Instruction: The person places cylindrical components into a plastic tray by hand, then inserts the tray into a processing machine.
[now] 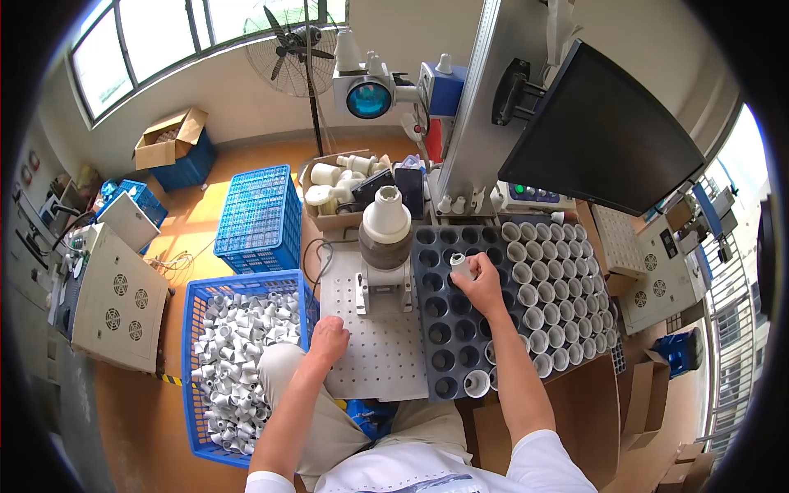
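Observation:
My right hand (480, 285) grips a small white cup-shaped part (460, 264) above the dark tray (436, 306), over its left columns of bare holes. Rows of white cups (552, 287) fill the right side of that tray. My left hand (330, 338), fingers curled closed, rests at the left edge of the perforated metal plate (370, 353); whether anything is inside it is hidden. Between the hands and farther back, a white cone-shaped piece (386, 215) stands on a fixture (383, 287). A blue basket (191, 361) of loose white parts is left of my left hand.
A machine head with a round blue lens (368, 99) hangs behind the fixture. A black monitor (604, 127) overhangs the back right. Behind the plate is a cardboard box (316, 215) of white pieces. A blue crate (259, 215) and a fan (292, 51) stand farther back.

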A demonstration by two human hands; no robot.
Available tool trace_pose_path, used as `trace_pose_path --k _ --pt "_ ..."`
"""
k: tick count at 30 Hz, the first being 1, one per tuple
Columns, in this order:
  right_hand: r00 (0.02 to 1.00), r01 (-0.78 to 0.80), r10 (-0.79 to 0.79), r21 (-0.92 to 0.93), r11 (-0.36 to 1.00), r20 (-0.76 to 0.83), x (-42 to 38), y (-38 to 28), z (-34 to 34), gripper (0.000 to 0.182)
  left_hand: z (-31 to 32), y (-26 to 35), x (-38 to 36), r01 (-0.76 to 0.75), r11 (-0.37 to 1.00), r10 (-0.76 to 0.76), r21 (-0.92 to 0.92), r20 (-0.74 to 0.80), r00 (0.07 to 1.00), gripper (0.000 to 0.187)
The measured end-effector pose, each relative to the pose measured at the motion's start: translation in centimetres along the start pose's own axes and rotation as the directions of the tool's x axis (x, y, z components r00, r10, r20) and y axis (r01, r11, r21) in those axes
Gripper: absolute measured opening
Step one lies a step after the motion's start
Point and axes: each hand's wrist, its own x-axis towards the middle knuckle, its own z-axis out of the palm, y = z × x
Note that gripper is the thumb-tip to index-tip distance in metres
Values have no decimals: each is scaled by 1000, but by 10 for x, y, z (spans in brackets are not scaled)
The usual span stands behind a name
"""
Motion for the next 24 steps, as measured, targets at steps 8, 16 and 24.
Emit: trace_pose_path --k 8,16,24 --pt "1000 -8 8 16 1000 -5 -2 1 -1 35 0 0 -2 -2 1000 2 -7 12 1000 16" --pt "999 -48 48 25 999 21 -2 4 -2 34 3 -1 -3 12 1000 -13 8 26 1000 18" --pt "998 -52 51 37 998 26 -3 -2 -3 33 3 -1 -4 -6 1000 6 21 40 999 17"
